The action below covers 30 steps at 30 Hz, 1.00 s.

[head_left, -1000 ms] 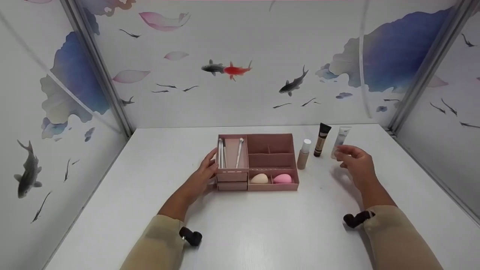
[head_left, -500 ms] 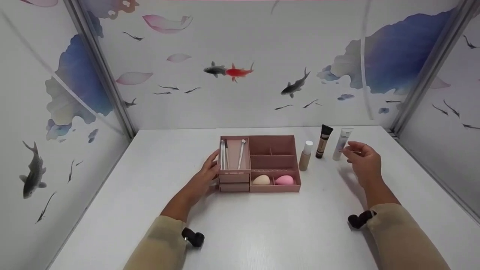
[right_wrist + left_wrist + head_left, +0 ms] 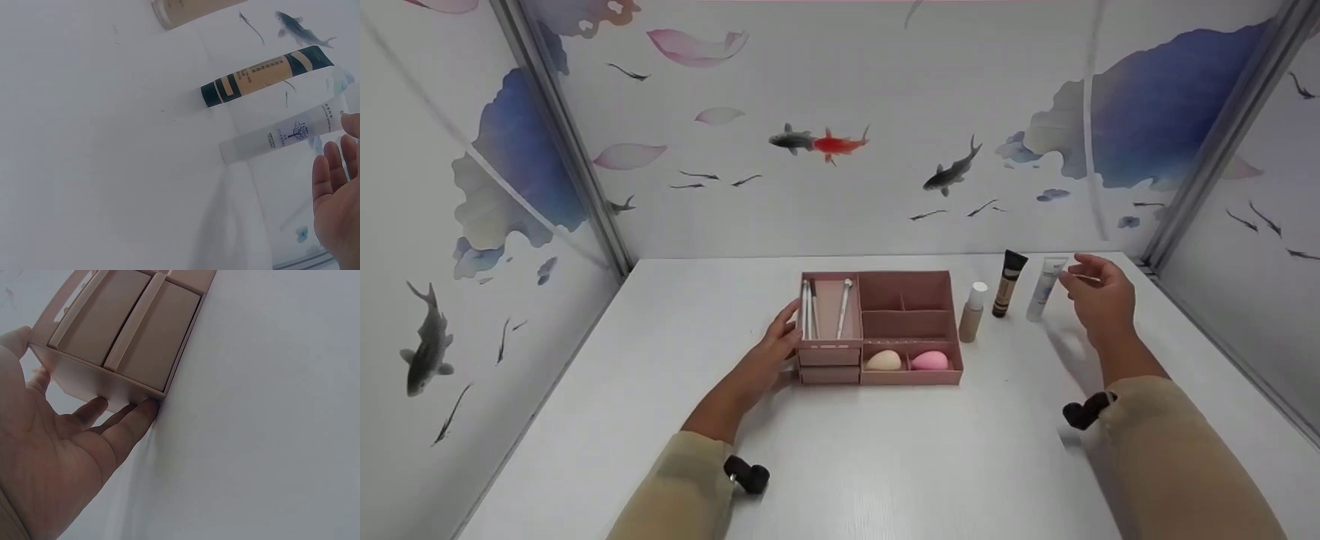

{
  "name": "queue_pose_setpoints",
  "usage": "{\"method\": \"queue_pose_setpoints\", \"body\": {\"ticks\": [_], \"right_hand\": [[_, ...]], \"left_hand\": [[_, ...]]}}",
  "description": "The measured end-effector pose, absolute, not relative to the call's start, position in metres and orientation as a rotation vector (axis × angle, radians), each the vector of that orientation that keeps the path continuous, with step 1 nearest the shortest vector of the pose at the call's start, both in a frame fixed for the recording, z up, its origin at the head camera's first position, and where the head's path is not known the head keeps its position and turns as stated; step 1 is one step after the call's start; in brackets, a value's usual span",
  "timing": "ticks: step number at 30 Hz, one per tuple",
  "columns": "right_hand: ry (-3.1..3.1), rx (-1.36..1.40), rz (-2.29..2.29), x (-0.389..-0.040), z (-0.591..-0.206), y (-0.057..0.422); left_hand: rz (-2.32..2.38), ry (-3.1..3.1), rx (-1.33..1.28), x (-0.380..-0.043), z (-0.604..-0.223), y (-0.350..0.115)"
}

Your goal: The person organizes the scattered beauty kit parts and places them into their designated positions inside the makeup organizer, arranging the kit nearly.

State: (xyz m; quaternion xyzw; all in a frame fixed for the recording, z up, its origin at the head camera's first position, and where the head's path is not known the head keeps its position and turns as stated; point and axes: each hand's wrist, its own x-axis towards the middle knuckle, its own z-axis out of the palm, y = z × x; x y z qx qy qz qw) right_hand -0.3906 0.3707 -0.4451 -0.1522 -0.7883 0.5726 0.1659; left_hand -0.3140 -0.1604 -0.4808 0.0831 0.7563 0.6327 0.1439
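Right wrist view cropped the right hand, fingers apart, thumb overlapping the smooth white tube upright on the table, contact unclear, while the left hand, fingers spread, touched the boxy pink organizer.

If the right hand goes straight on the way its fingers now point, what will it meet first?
Probably the white tube, near its top; the right hand seems almost against it, though contact is unclear.
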Motion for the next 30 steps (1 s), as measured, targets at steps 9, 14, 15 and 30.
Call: {"method": "queue_pose_setpoints", "body": {"ticks": [9,14,15,30], "right_hand": [[-2.309,-0.406,1.63,-0.399,-0.431,0.375],[-2.373,-0.369,1.596,-0.399,-0.433,0.374],[-2.382,-0.366,1.588,-0.399,-0.434,0.373],[-2.377,-0.331,1.594,-0.389,-0.439,0.367]], "left_hand": [[1.822,2.168,0.24,-0.314,-0.479,-0.159],[1.812,2.181,0.246,-0.313,-0.478,-0.158],[1.808,2.186,0.246,-0.312,-0.478,-0.158],[1.836,2.184,0.27,-0.31,-0.481,-0.161]]}}
